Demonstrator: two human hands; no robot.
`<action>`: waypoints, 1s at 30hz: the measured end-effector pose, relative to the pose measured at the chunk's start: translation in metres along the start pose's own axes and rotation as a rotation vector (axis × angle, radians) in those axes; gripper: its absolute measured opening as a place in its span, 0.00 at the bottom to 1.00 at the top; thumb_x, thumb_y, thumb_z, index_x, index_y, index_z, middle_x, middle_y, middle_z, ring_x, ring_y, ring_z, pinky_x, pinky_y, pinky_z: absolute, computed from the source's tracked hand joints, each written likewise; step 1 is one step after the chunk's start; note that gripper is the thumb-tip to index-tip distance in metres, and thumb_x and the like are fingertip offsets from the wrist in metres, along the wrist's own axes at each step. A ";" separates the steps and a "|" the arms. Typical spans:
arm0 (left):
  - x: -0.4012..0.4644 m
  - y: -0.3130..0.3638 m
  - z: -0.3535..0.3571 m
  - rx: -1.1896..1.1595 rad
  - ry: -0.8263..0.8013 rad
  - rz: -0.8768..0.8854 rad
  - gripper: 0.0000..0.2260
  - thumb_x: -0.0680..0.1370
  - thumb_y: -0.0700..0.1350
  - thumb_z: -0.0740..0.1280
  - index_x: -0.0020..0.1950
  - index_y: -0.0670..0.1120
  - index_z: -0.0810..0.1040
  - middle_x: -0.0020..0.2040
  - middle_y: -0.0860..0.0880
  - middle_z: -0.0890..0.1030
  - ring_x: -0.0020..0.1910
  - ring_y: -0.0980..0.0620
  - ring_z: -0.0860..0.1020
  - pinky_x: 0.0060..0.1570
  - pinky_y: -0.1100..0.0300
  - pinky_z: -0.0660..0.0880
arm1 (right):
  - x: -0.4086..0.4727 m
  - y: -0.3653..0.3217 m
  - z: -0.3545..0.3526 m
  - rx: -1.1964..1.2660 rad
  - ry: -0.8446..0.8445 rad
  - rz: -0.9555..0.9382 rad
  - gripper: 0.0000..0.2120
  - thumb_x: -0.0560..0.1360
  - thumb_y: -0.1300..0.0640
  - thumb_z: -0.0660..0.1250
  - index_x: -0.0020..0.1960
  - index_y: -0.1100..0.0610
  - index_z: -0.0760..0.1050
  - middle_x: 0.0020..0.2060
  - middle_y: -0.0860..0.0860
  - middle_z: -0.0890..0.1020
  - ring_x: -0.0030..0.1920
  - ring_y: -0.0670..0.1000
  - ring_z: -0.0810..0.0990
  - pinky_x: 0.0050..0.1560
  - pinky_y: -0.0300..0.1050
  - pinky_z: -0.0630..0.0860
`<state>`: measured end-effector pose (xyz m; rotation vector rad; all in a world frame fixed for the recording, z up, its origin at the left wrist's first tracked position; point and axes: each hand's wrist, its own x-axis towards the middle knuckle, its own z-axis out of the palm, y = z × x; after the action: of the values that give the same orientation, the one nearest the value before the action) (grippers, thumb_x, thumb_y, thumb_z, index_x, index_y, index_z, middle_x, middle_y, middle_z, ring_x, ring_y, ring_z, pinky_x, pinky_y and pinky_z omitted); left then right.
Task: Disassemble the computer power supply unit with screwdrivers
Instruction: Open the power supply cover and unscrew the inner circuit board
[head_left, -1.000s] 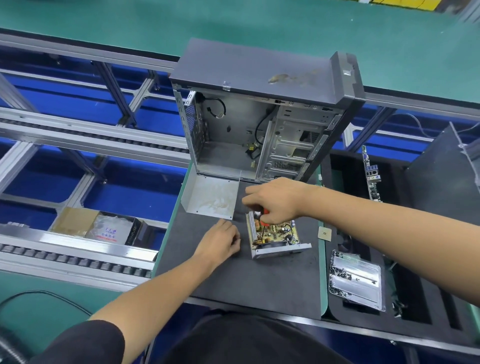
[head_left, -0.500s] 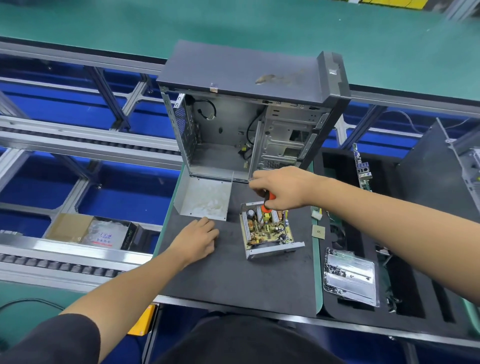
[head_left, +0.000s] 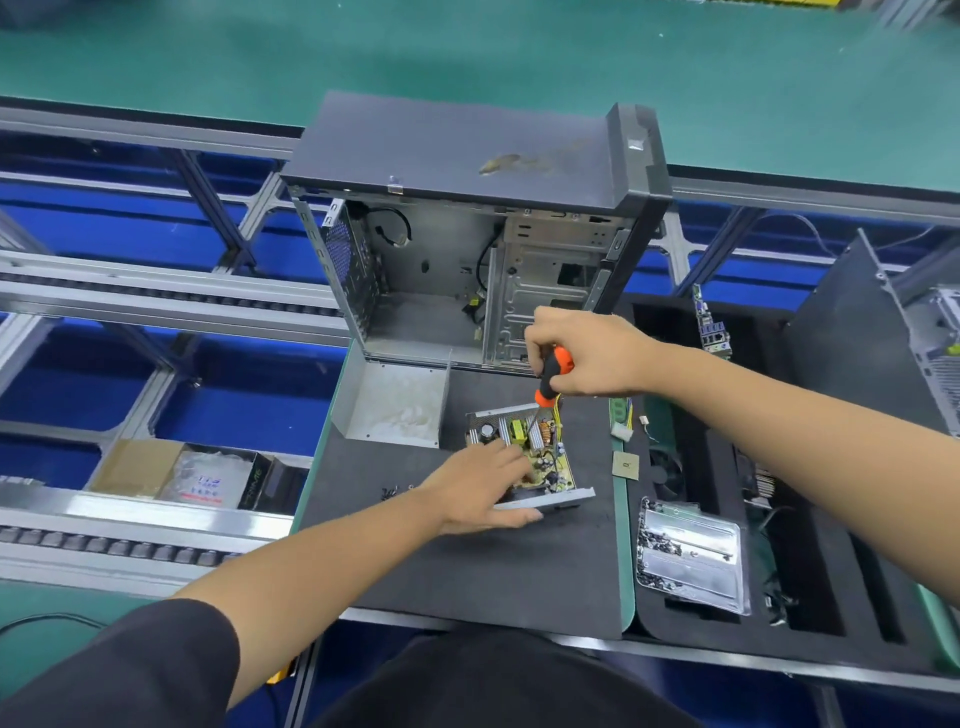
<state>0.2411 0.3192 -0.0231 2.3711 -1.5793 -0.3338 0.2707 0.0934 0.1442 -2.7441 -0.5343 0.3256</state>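
Beyond both hands, the emptied computer case (head_left: 467, 249) is stood upright with its open side turned toward the person, presumably so that parts can be lifted out onto the dark foam work mat (head_left: 467, 561) in front of it. To the left of the grip, the removed metal cover (head_left: 395, 405) of the power supply is laid open side up on the mat, out of the way of the work. Directly under the right hand, the opened power supply unit (head_left: 524, 457) is set near the middle of the mat, its circuit board exposed. It is steadied by the left hand (head_left: 480, 486), whose fingers are laid nearly straight over the board and near edge, apparently so that the unit cannot slide under tool pressure. The right hand (head_left: 582, 353) is curled firmly round the orange-and-black screwdriver (head_left: 550, 376), which is held tilted with its shaft aimed down into the far part of the board; the tip itself cannot be made out among the components. A few loose screws (head_left: 392, 491) are left on the mat just left of the steadying hand.
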 end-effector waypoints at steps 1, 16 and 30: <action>0.008 0.003 0.001 -0.019 -0.065 -0.027 0.24 0.80 0.67 0.59 0.61 0.48 0.73 0.56 0.51 0.76 0.53 0.49 0.73 0.52 0.53 0.72 | -0.002 0.003 0.000 -0.010 0.001 -0.004 0.09 0.66 0.52 0.68 0.45 0.43 0.72 0.45 0.42 0.72 0.43 0.38 0.74 0.32 0.42 0.63; 0.023 -0.034 -0.016 -0.068 -0.297 0.043 0.19 0.75 0.60 0.67 0.58 0.52 0.67 0.52 0.53 0.78 0.47 0.48 0.77 0.43 0.53 0.73 | -0.016 0.027 0.029 0.050 -0.075 -0.009 0.11 0.65 0.51 0.68 0.44 0.45 0.68 0.44 0.41 0.75 0.42 0.44 0.75 0.36 0.45 0.71; 0.065 -0.010 0.016 -0.510 0.063 -0.258 0.08 0.81 0.54 0.68 0.59 0.55 0.81 0.52 0.55 0.84 0.51 0.56 0.80 0.50 0.58 0.74 | -0.016 0.031 0.050 0.097 -0.164 0.084 0.13 0.68 0.54 0.69 0.41 0.45 0.64 0.34 0.44 0.74 0.34 0.44 0.72 0.32 0.45 0.65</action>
<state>0.2691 0.2613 -0.0447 2.1461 -1.0042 -0.6237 0.2524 0.0740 0.0898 -2.6651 -0.4322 0.5859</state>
